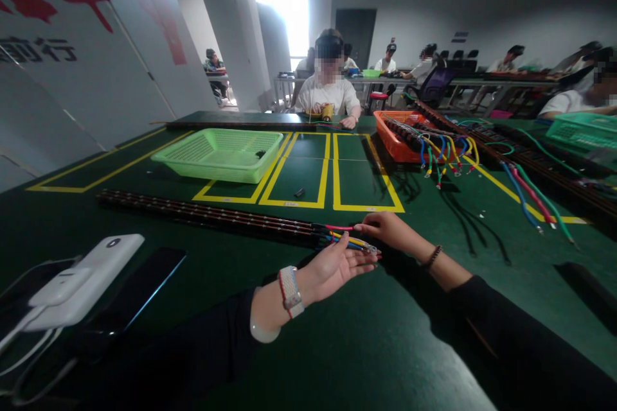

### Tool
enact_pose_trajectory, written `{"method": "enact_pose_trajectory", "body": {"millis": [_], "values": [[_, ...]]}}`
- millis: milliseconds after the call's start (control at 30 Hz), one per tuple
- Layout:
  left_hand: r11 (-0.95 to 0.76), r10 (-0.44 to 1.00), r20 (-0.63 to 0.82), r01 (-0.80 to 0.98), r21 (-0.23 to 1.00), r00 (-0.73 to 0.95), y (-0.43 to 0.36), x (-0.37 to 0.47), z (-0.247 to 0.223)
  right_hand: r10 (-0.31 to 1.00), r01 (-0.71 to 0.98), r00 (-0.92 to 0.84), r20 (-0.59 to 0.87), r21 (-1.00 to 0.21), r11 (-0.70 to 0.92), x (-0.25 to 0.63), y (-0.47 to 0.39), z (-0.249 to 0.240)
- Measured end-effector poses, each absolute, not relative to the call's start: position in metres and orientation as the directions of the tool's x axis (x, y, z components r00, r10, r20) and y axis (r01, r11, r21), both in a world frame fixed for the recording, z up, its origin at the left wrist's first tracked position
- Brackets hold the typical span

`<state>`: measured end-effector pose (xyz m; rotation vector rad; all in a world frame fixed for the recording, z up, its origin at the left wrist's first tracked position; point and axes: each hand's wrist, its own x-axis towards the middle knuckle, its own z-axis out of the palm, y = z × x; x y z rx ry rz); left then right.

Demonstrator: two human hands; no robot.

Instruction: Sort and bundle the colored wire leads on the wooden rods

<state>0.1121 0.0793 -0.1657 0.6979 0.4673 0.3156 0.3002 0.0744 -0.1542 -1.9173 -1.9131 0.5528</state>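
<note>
long dark brown cable bundle with pale flecks [207, 215] is lying lengthwise on the dark green table [347, 347], left of centre, with its wire end pointing over at both hands. so the right hand [388, 231] is pinching the thin red wire [340, 228] at its tip, thumb and fingertips pressed together for the grip. left hand [330, 266] is lying palm up, fingers stretched out, grip spread, and the yellow and blue wires [354, 244] with shiny metal ends are running over it, thumb just beside them. light green plastic basket [212, 170] is sitting just beyond the bundle, and a small black piece [299, 192] is lying inside a yellow-taped rectangle. over on the right an orange plastic basket [393, 146] is holding more dark bundles, coloured wire ends dangling over the edge. black phone [139, 289] and a white rectangular device [91, 279] are lying near left, and a person in a white shirt [332, 93] is sitting across.
</note>
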Motion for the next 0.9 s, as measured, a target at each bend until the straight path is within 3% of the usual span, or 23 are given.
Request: {"method": "enact_pose_trajectory", "body": {"millis": [233,400,500,667,900], "values": [[0.717,0.424,-0.299,-0.115,0.688,0.855,0.077,0.112,-0.163,0.998,0.956,0.068,-0.016,-0.286,-0.070,0.299,0.061,-0.128],[0.712,0.438,-0.291,-0.130,0.690,0.851,0.077,0.114,-0.162,0.950,0.953,-0.168,-0.264,-0.290,0.088,0.293,0.049,-0.115],[0.704,0.433,-0.305,-0.108,0.702,0.848,0.078,0.114,-0.163,0.936,0.955,-0.189,-0.296,-0.276,0.106,0.292,0.048,-0.118],[0.670,0.466,-0.281,-0.128,0.731,0.839,0.077,0.115,-0.168,0.959,0.967,-0.163,-0.232,-0.233,0.108,0.293,0.053,-0.124],[0.657,0.520,-0.296,-0.153,0.738,0.801,0.076,0.115,-0.170,0.994,0.995,-0.038,0.107,-0.085,0.048,0.286,0.054,-0.126]]}}
